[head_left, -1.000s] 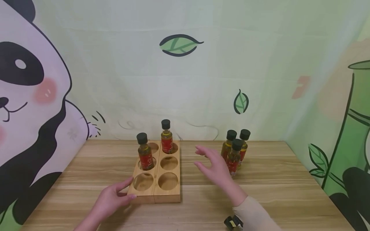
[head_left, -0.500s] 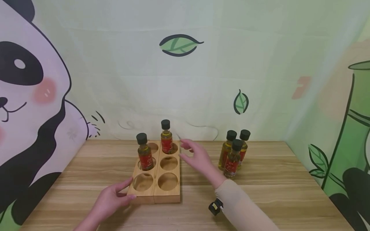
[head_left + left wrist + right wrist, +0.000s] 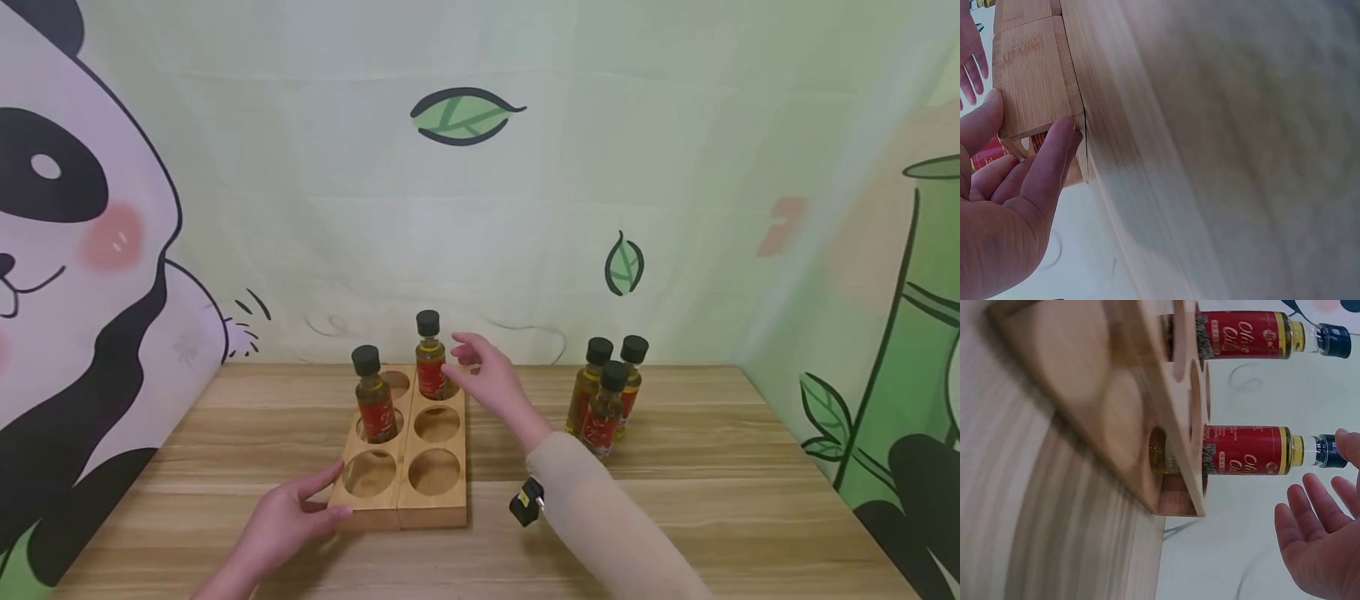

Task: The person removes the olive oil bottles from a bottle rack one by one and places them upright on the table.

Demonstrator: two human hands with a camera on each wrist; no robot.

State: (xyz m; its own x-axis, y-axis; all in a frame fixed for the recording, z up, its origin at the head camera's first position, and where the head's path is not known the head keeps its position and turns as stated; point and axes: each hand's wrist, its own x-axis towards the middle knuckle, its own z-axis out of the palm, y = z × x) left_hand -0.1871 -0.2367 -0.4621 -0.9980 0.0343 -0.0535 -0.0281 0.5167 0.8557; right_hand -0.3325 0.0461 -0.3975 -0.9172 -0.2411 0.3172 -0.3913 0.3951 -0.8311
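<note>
My left hand (image 3: 288, 517) grips the near left corner of a wooden bottle rack (image 3: 433, 517), thumb and fingers around its edge in the left wrist view. Two small olive oil bottles with red labels and black caps stand in the rack. One bottle (image 3: 431, 367) is in the back right hole, the other bottle (image 3: 377, 410) in the middle left hole. Beside the back bottle is my right hand (image 3: 491, 379), fingers spread and relaxed. In the right wrist view its thumb overlaps that bottle's cap (image 3: 1330, 451); whether they touch I cannot tell.
Three more bottles stand close together on the wooden table (image 3: 712, 467) to the right; the front bottle (image 3: 603, 417) partly hides the others. Behind the table hangs a printed cloth (image 3: 480, 225). A small black device (image 3: 527, 502) sits at the right wrist.
My right hand has moved left from near the three bottles to the back bottle in the rack. The left hand and the rack have stayed in place.
</note>
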